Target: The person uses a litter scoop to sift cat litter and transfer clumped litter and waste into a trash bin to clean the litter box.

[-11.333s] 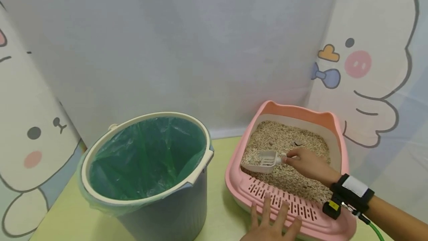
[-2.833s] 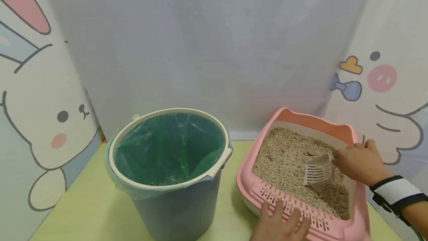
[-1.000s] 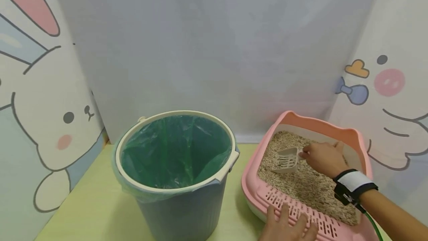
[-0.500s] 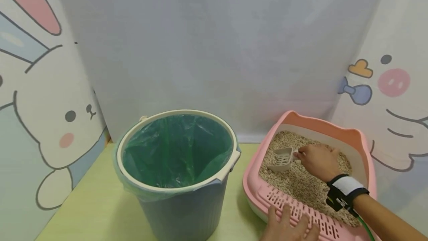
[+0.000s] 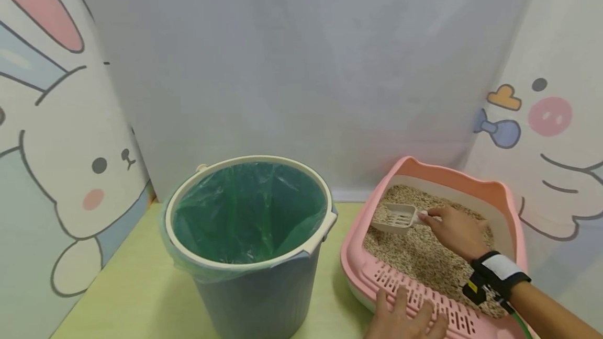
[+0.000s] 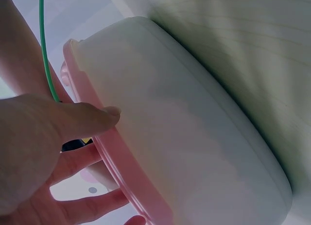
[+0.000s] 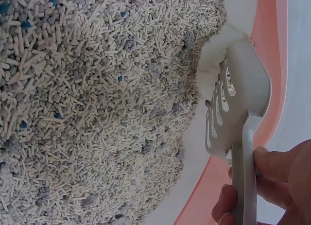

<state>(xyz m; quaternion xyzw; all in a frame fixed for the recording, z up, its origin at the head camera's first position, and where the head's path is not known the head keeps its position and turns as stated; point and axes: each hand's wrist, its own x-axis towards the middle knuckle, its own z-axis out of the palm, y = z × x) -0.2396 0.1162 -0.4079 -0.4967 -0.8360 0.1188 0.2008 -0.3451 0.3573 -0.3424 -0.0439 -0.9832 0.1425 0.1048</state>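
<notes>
From in front of the pink tray (image 5: 349, 255), the head view looks forward and down, far enough back to include the bin (image 5: 264, 302) left of it. The left wrist view, tilted, looks closely along the tray's outer front wall; both share its front rim. The right wrist view faces down, close over the tray's litter (image 7: 97, 113), sharing the scoop (image 7: 245, 89) with the head.

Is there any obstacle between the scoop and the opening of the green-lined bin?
Yes, two edges: the litter box's pink side rim, right beside the scoop, then the bin's cream rim. Nothing else visible stands between; the left hand rests on the box's slotted ledge, off that line.
</notes>
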